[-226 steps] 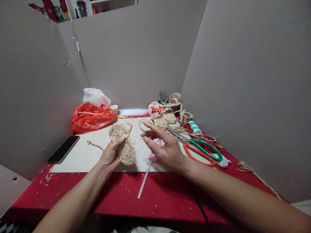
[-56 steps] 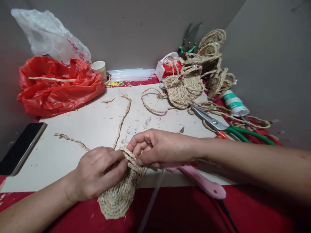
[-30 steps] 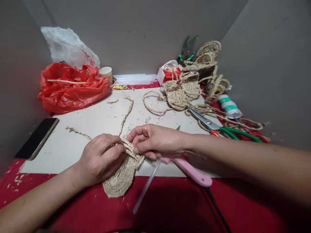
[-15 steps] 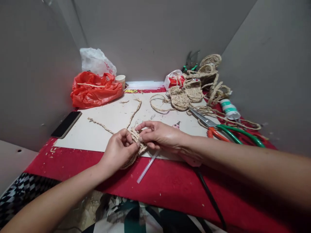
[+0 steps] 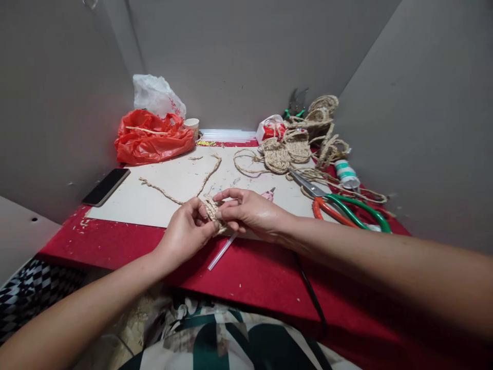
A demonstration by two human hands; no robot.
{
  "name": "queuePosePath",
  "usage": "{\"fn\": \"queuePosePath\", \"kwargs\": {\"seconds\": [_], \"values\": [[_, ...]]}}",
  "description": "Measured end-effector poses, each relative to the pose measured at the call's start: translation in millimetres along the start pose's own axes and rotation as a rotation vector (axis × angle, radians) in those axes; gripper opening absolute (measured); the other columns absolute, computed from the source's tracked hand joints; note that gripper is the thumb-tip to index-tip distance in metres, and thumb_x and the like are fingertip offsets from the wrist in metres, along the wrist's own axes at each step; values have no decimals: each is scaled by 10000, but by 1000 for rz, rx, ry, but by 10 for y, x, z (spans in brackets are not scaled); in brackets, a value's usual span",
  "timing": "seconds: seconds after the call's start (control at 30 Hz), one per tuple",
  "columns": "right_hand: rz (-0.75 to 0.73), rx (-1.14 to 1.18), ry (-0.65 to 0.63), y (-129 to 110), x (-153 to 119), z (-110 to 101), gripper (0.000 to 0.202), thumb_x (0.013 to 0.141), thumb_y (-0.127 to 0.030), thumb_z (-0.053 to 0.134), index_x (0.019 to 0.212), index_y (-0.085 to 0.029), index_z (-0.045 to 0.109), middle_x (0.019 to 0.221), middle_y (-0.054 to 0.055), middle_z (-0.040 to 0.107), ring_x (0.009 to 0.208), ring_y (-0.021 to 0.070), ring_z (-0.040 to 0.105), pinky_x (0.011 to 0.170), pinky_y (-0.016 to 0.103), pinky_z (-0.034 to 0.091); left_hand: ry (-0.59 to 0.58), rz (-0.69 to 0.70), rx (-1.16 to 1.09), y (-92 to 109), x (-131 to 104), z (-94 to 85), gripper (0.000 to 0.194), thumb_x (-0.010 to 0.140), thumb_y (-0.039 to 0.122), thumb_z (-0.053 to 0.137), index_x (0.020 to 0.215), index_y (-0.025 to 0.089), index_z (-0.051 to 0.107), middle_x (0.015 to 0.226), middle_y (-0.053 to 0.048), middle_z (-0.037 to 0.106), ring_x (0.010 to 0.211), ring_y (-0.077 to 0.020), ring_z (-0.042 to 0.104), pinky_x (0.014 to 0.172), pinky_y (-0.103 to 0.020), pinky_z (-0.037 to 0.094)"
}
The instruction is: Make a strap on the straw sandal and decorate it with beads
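Between left fingers, right fingers: braided piece.

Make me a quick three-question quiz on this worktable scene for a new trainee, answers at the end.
1. True or false: the left hand and the right hand both touch the braided tan straw piece.
2. What lies on the crumpled red plastic bag?
3. Fill in: the large metal scissors have one green handle and one ____ handle.

Key: 1. True. 2. A thin pale strip. 3. Orange.
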State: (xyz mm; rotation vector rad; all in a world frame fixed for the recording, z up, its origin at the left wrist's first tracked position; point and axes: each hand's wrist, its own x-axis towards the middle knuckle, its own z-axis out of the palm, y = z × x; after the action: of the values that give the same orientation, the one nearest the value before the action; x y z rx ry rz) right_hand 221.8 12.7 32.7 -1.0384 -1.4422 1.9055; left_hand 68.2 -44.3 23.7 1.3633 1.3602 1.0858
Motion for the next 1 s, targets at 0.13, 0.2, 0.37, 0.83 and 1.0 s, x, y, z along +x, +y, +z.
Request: {"fn": "queuePosePath", "kwargs": {"seconds": [0.13,0.2,0.37,0.83,1.0], "values": [[26,13,5,34,-23,9,347,647,-102,641,948,-171,483,471,-104,523,345,37,388,349,138,299,-13,-12,-34,-6,-39,7,255,675,164,640,731,201,394,592,86,470,486,-60,446,483,-193,353],[33,9,6,44,-30,10,341,657,-104,635,954,-173,485,471,-104,520,339,37,377,345,140,287,-2,-2,-23,-5,-64,11,246,677,157,639,736,196,404,612,78,474,519,-67,463,496,-196,363],[56,-11,11,52,-41,7,340,660,-97,639,962,-168,501,504,-92,556,338,35,395,346,144,298,17,48,5,-55,-125,46,230,723,140,610,790,202,399,641,73,493,545,-75,490,520,-202,382],[98,-11,15,70,-14,49,52,753,-118,613,766,-131,565,399,-70,516,328,42,426,320,121,320,-52,97,97,-93,-168,-3,220,802,223,630,824,211,412,763,16,620,728,-147,639,663,-266,476],[125,-24,-16,81,-14,47,61,737,-139,629,741,-124,569,409,-65,516,323,30,395,324,120,298,-134,141,214,-106,-182,-191,159,829,226,596,823,207,438,768,13,625,746,-141,637,668,-257,483]]}}
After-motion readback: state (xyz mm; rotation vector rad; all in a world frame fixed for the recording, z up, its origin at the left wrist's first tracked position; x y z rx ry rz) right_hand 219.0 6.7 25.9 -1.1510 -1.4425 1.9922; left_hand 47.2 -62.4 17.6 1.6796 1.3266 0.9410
